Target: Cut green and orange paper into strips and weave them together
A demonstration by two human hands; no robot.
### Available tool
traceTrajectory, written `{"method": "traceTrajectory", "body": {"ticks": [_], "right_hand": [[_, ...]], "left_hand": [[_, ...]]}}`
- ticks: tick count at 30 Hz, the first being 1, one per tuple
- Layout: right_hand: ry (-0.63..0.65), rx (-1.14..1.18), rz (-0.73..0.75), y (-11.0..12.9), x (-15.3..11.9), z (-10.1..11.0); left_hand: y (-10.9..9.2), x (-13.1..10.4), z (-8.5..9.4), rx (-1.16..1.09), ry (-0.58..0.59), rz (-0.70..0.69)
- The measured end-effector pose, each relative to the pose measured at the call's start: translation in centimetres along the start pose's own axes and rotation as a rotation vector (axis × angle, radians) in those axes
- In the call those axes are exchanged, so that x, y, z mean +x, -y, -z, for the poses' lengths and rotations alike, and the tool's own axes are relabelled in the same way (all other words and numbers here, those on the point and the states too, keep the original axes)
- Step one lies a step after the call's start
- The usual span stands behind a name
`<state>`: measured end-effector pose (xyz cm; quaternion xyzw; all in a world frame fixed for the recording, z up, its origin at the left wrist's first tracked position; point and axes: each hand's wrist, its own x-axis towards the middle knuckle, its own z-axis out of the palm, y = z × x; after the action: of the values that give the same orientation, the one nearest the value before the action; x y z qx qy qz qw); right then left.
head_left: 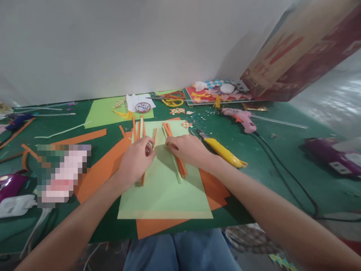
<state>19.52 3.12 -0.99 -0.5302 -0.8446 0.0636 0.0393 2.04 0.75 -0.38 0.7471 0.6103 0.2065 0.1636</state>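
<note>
On the pale green paper, orange strips run under the curled left hand and right hand; can't tell if either pinches; strips look light, bendy; best held mid-strip.

Matt paper strips, smooth paper sheet, smooth plastic cutter handle, plastic glue gun, denim trousers
</note>
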Motion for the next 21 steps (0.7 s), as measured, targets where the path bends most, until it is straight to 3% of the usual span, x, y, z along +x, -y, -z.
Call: {"method": "traceTrajectory", "body": {"ticks": [5, 13, 21], "right_hand": [[0.015, 0.009, -0.001, -0.01, 0.05, 0.02], [0.033, 0.02, 0.003, 0.2, -0.08, 0.17], [0.048, 0.013, 0.011, 0.3, -0.14, 0.39]], "left_hand": [[0.13, 0.03, 0.02, -0.012, 0.017, 0.002], [0.44, -0.02, -0.59, 0.147, 0.071, -0.181], [0.79, 0.06, -0.71, 0.185, 0.049, -0.199]]}}
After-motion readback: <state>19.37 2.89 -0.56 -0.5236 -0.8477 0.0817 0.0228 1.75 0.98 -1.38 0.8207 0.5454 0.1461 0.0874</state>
